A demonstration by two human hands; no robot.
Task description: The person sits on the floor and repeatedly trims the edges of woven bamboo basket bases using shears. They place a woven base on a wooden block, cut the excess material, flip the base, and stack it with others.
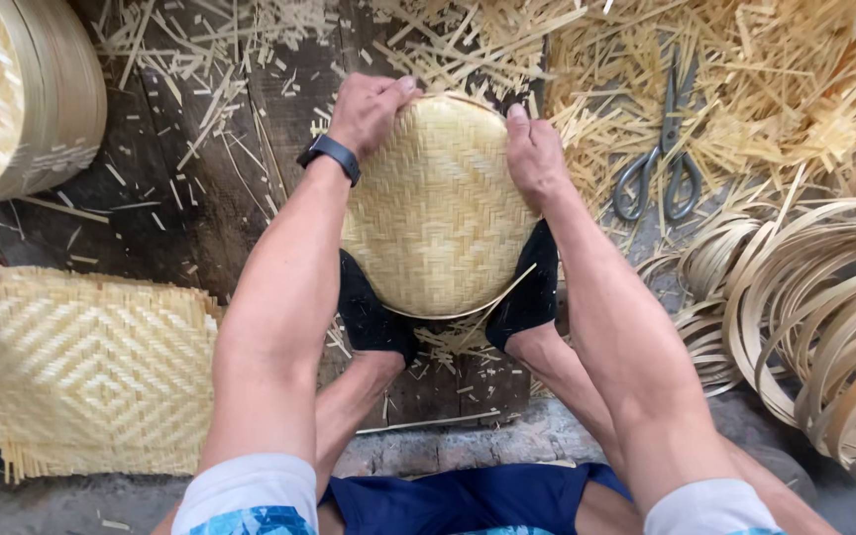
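Woven bamboo lid (435,213) stands between both feet, left hand (369,107) and right hand (532,154) clamped on its far rim.

Left hand (374,107) bare — no rings visible on fingers (400,87). Black wristband (329,155) with flat rectangular face just behind left fingers, at wrist. Right hand (534,154) bare, wrist unadorned. Forearms uncovered. Short sleeves (250,490) far back from fingers — white hem, light-blue pattern below. Dark blue shorts (468,500). Black slip-on shoes (374,317) on both feet, ankles bare.
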